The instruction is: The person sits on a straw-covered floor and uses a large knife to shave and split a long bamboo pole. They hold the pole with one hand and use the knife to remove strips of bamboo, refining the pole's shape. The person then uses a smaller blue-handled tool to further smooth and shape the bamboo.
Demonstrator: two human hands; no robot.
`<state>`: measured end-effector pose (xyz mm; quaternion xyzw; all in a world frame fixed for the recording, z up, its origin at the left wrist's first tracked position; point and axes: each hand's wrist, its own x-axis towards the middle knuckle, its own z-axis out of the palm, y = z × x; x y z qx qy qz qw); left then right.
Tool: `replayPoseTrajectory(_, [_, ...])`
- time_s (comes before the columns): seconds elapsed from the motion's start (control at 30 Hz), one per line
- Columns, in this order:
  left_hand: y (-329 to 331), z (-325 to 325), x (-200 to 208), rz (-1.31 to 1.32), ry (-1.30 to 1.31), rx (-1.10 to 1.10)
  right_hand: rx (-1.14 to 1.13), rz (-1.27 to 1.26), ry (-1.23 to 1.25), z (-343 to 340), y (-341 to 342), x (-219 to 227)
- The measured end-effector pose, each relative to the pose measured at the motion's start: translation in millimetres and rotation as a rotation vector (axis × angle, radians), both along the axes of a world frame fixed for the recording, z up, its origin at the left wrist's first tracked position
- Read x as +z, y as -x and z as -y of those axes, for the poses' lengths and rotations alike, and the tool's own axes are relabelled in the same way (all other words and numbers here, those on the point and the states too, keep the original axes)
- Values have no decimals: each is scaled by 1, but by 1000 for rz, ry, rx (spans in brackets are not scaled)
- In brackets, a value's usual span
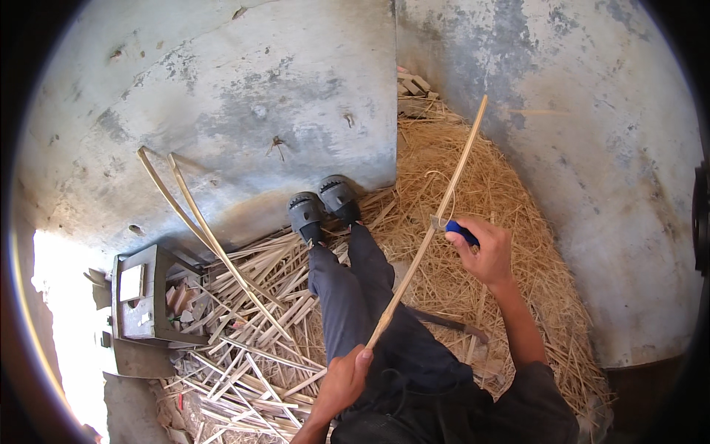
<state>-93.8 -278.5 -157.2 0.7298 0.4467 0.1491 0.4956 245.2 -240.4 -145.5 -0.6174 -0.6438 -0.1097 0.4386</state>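
My left hand [345, 382] is closed around the lower end of a long, pale bamboo strip [418, 265]. The strip slants up and away to the right over my legs. In my right hand [488, 253] is a small knife [463, 233] with a blue handle. Its short metal blade rests against the strip around the middle of its length. From near the blade a thin shaving [453, 198] curls upward. My fingers cover part of the knife handle and the strip's lower end.
Cut strips [251, 385] are heaped left of my legs, and fine shavings [481, 174] pile up on the right. Two long strips [194, 209] lean on the worn wall [244, 89]. A grey box [151, 296] stands left. A dark stick [451, 323] lies by my thigh.
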Motion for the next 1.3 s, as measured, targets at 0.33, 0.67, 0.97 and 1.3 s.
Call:
replayPoseTrajectory(0.33, [41,29,-29,-105,36,-66,-304,-183,134,-47,-135,-7])
replayPoseTrajectory(0.67, [49,11,-36,39,209,-121,67,-1041,243,-42,-144,4])
replayPoseTrajectory(0.97, [-6,-20,-19,101,-16,93,144,-440,102,20,-12,-30])
replayPoseTrajectory(1.3, [-34,-25,3,215,-70,79,303,-39,110,47,62,-16])
